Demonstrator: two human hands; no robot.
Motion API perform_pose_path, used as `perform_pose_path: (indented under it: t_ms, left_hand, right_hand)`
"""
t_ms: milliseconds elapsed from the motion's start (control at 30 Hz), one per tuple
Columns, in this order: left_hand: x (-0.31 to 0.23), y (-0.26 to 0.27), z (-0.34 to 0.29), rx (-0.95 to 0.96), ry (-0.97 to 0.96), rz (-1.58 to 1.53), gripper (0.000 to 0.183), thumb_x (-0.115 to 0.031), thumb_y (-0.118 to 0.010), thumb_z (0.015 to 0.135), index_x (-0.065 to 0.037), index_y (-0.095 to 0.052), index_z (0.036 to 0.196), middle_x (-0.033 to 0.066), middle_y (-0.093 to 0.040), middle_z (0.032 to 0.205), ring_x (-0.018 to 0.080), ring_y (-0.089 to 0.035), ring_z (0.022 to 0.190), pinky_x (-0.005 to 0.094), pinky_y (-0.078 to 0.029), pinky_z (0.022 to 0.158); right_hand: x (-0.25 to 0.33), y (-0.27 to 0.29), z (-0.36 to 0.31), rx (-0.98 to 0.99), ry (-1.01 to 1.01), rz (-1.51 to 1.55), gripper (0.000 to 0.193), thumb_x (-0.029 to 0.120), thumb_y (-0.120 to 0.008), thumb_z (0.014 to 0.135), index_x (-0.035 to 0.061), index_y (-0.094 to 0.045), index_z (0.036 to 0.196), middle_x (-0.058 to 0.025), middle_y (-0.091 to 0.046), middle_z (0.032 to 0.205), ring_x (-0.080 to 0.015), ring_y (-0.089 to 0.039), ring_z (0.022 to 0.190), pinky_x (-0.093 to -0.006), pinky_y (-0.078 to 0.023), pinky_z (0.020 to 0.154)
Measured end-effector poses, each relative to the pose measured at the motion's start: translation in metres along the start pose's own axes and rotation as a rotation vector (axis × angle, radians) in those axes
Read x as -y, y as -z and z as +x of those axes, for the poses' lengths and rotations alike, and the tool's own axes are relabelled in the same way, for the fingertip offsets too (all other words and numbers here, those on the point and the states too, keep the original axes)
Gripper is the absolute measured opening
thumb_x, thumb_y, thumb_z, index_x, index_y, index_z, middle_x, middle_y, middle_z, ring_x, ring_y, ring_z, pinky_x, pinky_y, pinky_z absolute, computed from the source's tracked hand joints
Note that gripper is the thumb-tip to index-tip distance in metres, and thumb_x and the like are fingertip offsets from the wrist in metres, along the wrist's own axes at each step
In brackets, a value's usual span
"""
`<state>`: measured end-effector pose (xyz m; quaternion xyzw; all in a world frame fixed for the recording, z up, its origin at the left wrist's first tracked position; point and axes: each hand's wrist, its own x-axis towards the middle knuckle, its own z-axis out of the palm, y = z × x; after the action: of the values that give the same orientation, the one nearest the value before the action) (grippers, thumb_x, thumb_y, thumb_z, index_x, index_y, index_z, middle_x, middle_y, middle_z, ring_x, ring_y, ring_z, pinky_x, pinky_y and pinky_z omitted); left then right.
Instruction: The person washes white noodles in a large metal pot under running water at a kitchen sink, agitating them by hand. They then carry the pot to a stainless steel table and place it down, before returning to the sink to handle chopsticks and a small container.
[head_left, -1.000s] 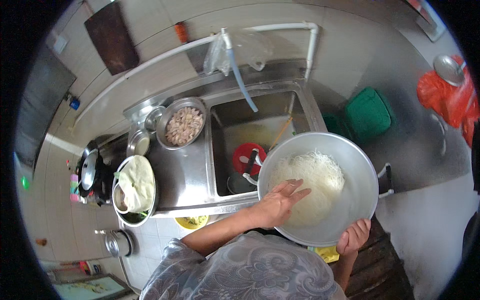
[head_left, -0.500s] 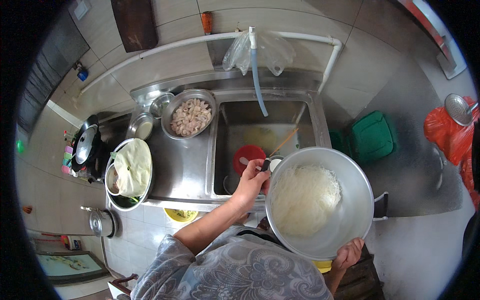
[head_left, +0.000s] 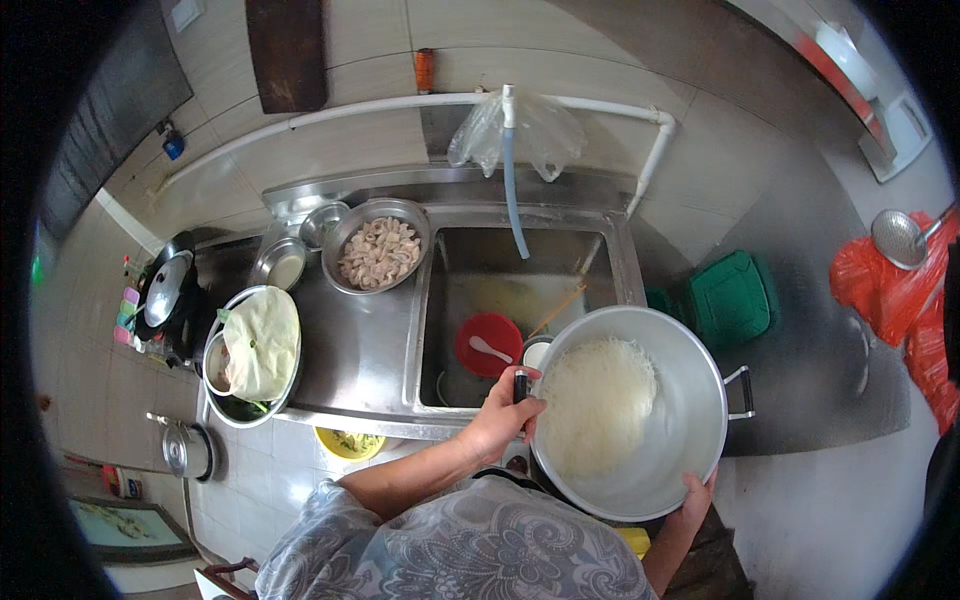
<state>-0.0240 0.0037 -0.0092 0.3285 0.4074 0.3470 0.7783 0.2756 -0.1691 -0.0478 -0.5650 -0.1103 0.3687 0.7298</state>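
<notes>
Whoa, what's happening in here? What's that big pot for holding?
A person is holding a big round silver metal pot near the sink's front right corner. The left hand grips its black side handle, and the right hand holds the near right rim. Inside are thin, white, noodle-like strands. In the square metal sink sits a round red bowl with a white spoon in it.

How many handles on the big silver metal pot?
2: one black-gripped metal handle at the left of the round silver metal pot, in the left hand; the other handle at its right, untouched.
</notes>
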Motion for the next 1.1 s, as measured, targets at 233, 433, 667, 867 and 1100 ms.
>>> perform_pose_path:
  t_ms: [233, 433, 667, 867, 1100]
  left_hand:
    - [-0.017, 0.033, 0.002, 0.169, 0.107, -0.192, 0.031, -0.002, -0.057, 0.090, -0.008, -0.049, 0.120, 0.0087, -0.059, 0.075, 0.0203, -0.060, 0.065, 0.0327, -0.051, 0.065]
    - [-0.021, 0.024, 0.003, 0.049, 0.070, -0.201, 0.029, -0.002, -0.057, 0.090, -0.008, -0.048, 0.116, 0.0040, -0.050, 0.068, 0.0169, -0.050, 0.057, 0.0314, -0.043, 0.053]
    - [-0.030, 0.051, -0.025, -0.236, -0.077, -0.264, 0.023, -0.003, -0.059, 0.089, -0.012, -0.049, 0.108, -0.0014, -0.042, 0.062, 0.0092, -0.037, 0.047, 0.0266, -0.028, 0.041]
    - [-0.048, 0.105, -0.081, -0.456, -0.265, -0.318, 0.024, -0.002, -0.058, 0.088, -0.014, -0.049, 0.107, -0.0036, -0.039, 0.063, 0.0070, -0.033, 0.046, 0.0248, -0.024, 0.040]
    - [-0.093, 0.220, -0.117, -0.464, -0.299, -0.221, 0.020, -0.003, -0.056, 0.087, -0.014, -0.052, 0.103, -0.0043, -0.035, 0.056, 0.0071, -0.030, 0.041, 0.0249, -0.021, 0.040]
  right_hand:
    - [0.001, -0.003, 0.007, 0.045, 0.012, -0.015, 0.086, -0.002, -0.052, 0.055, 0.0016, -0.037, 0.140, -0.0163, -0.052, 0.128, -0.0341, -0.054, 0.114, -0.0428, -0.045, 0.099]
    - [0.000, -0.025, 0.006, 0.114, 0.025, 0.008, 0.086, 0.001, -0.052, 0.054, 0.0020, -0.039, 0.139, -0.0161, -0.054, 0.126, -0.0345, -0.055, 0.112, -0.0436, -0.046, 0.097]
    - [-0.015, -0.077, 0.005, 0.228, -0.033, -0.012, 0.080, 0.000, -0.051, 0.059, 0.0021, -0.041, 0.138, -0.0142, -0.055, 0.125, -0.0304, -0.056, 0.112, -0.0393, -0.045, 0.097]
    - [-0.035, -0.157, 0.001, 0.452, -0.190, -0.043, 0.074, -0.002, -0.055, 0.067, 0.0045, -0.042, 0.139, -0.0121, -0.054, 0.127, -0.0277, -0.053, 0.116, -0.0385, -0.044, 0.099]
    - [-0.097, -0.214, -0.053, 0.762, -0.225, -0.066, 0.063, 0.001, -0.057, 0.079, 0.0008, -0.041, 0.140, -0.0092, -0.054, 0.129, -0.0206, -0.049, 0.119, -0.0328, -0.035, 0.103]
